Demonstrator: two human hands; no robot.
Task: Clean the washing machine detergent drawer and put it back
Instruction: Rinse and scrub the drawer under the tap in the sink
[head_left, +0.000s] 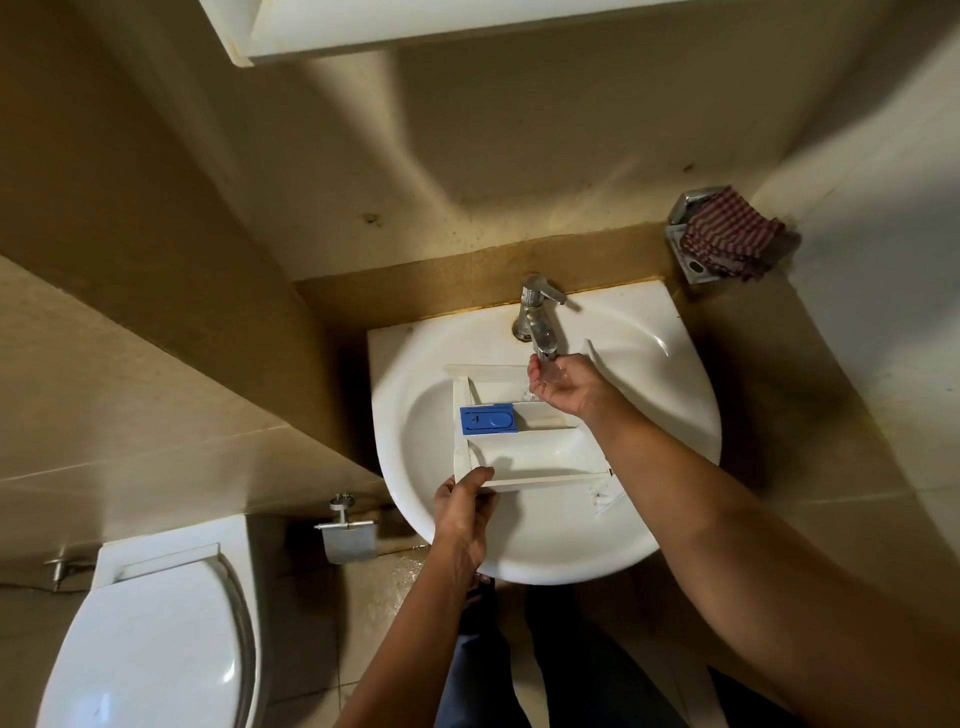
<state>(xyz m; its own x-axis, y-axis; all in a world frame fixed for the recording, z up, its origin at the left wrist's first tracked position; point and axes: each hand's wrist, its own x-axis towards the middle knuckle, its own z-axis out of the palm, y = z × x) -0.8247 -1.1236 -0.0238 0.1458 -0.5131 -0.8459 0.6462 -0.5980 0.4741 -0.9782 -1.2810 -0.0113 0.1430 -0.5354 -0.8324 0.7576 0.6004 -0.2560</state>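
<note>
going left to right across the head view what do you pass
toilet lid → paper holder → left hand gripping the detergent drawer → tap → checked cloth

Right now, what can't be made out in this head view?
1. Drain of the sink: covered by the drawer.
2. Drawer's right end: behind the right hand and forearm.
3. Fingers of the left hand under the drawer: hidden by its corner.
4. Water from the tap: too small and blurred to confirm flow.
5. Washing machine: outside the frame.
</note>
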